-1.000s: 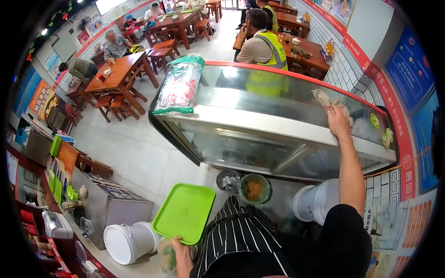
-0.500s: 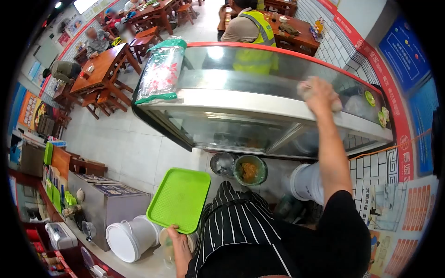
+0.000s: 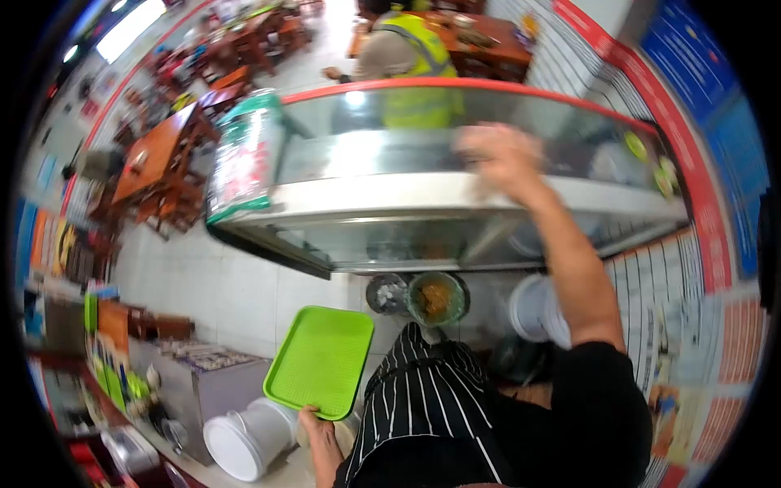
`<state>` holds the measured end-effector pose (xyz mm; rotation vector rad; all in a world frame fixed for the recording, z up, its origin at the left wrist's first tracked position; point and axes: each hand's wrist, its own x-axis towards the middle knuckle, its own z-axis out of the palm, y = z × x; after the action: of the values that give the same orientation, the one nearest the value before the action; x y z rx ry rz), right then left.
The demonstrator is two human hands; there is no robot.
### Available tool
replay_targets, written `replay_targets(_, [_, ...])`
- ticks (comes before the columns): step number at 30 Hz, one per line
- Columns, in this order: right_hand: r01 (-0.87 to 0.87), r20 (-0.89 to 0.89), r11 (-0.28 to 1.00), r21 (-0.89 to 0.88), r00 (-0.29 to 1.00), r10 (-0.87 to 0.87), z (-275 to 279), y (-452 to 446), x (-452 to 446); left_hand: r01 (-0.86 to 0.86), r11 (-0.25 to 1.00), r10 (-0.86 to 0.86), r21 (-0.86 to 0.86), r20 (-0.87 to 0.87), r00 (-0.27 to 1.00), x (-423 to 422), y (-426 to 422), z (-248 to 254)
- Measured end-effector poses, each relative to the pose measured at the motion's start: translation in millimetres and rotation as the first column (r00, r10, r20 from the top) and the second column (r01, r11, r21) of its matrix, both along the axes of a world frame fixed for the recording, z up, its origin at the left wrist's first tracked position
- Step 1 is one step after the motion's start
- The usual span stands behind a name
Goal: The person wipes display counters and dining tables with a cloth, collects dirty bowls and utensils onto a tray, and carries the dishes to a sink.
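My left hand [image 3: 320, 435] grips a bright green plastic tray [image 3: 320, 362] by its near edge, holding it tilted beside my apron. Reaching forward, my right hand [image 3: 514, 167] is closed on a crumpled cloth [image 3: 478, 145], smeared by motion, at the top of the glass display case [image 3: 382, 195]. A clear plastic packet with green edges and red print [image 3: 242, 154] lies on the case's left end. Green dishes [image 3: 635, 146] stand at its right end.
Below the case stand a lined bin with orange-brown scraps [image 3: 437, 299] and a smaller dark bin [image 3: 386, 293]. White buckets [image 3: 236, 446] are at lower left, another [image 3: 533, 307] at right. A person in a yellow vest [image 3: 419, 49] is beyond the case.
My right hand has swept left along the case top with the cloth. The tray has shifted slightly right and down in view as the camera moved. The person in the vest has lowered an arm.
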<state>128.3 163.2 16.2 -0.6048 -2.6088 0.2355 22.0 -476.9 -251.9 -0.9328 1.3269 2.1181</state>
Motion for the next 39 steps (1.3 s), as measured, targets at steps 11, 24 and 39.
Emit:
replay_targets(11, [0.240,0.095,0.971,-0.016,0.967,-0.238,-0.3,35.0,-39.5,-0.136,0.990,0.137,-0.045,0.011,0.991,35.4,22.2,39.1])
replay_targets(24, [-0.312,0.114,0.949,0.043,0.945,0.306,-16.8,-71.5,-153.4,-0.170,0.979,0.172,0.111,-0.007,0.985,2.8,6.3,27.5])
replay_targets(39, [0.330,-0.057,0.932,0.150,0.944,-0.325,-44.0,-222.7,-221.7,-0.226,0.967,0.215,0.114,0.105,0.971,-294.9,-173.9,-38.6])
